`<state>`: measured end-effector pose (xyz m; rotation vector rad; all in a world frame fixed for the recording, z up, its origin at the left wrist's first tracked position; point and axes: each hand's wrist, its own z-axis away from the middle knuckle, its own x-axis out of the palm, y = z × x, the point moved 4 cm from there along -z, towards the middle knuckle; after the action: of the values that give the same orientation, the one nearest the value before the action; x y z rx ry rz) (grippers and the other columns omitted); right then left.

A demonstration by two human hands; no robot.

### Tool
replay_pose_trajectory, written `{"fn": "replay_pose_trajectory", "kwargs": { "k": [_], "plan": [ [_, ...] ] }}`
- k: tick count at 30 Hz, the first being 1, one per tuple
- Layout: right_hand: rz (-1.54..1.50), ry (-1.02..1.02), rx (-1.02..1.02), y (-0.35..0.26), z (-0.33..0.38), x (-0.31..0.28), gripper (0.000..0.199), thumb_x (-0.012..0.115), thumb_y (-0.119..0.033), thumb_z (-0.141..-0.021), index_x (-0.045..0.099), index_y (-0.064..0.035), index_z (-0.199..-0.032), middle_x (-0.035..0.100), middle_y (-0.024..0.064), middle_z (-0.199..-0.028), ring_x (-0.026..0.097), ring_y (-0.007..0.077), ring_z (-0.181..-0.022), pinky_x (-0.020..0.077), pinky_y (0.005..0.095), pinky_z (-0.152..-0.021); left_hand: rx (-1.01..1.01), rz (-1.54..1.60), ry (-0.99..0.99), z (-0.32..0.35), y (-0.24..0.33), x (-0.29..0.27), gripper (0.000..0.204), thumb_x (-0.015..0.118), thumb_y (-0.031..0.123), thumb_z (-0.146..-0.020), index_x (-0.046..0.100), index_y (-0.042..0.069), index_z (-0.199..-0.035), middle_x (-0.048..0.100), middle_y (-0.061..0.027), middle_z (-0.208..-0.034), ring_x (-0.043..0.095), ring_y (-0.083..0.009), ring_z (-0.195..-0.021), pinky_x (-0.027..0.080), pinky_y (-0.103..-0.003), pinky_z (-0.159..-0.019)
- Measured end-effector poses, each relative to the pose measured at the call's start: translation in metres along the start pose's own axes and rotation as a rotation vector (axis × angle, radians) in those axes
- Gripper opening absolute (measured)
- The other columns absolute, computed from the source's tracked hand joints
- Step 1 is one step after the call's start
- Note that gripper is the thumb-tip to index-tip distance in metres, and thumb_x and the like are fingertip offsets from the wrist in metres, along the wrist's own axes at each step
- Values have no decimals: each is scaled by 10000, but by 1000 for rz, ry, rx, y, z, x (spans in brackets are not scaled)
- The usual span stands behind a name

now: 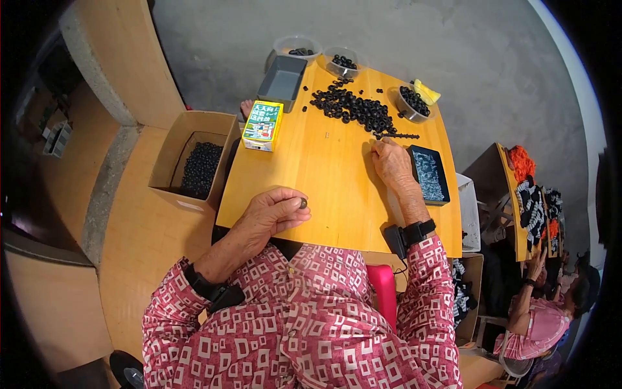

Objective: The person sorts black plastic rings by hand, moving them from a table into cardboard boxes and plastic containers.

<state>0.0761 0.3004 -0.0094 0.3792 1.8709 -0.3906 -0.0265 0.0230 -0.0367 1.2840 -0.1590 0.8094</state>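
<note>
My left hand (275, 211) is closed in a pinch on a small dark round piece (302, 203), held above the near edge of the table. My right hand (392, 162) reaches forward with its fingers curled on the tabletop. Its fingertips are by a thin black knobbly stick (405, 136); what they grip, if anything, is hidden. Beyond that hand lies a loose pile of black ring-shaped pieces (353, 109). To its right is a black tray (446, 185) holding many small clear pieces.
On the wooden table (311, 168) stand a yellow-green carton (262, 126), a grey bin (283, 81) and clear bowls of black parts (341, 61). A yellow item (426, 92) rests on the right bowl (414, 117). A cardboard box (197, 126) is left; another person (538, 318) sits right.
</note>
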Motion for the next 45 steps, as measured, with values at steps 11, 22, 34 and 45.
{"fn": "replay_pose_trajectory", "kwargs": {
  "k": [11,22,34,45],
  "plan": [
    [-7,-21,43,-22,8,-8,110,576,-72,-819,640,-9,-883,632,186,-891,649,367,-820,532,447,-720,10,3,41,-2,4,-3,204,616,188,-946,604,50,-1096,655,-63,-1005,669,-158,-955,552,-268,-864],
    [-5,-41,7,-23,9,-8,106,561,-42,-805,626,9,-871,626,207,-894,628,386,-845,524,451,-737,14,-5,20,-1,4,-1,216,622,176,-940,600,47,-1112,648,-71,-1025,663,-169,-979,549,-276,-887],
    [-1036,-1,32,-115,62,-61,102,676,-21,-817,676,18,-912,636,62,-840,593,138,-770,480,256,-738,111,16,-14,3,9,7,220,639,66,-905,593,9,-1112,624,-69,-1056,648,-194,-1006,536,-291,-926],
    [-933,40,-161,-139,69,-63,107,699,13,-791,669,-2,-894,659,88,-848,643,185,-785,508,283,-714,217,-116,-49,6,9,8,230,661,55,-882,620,-12,-1099,643,-58,-1037,622,-129,-973,514,-256,-885]
  ]
}}
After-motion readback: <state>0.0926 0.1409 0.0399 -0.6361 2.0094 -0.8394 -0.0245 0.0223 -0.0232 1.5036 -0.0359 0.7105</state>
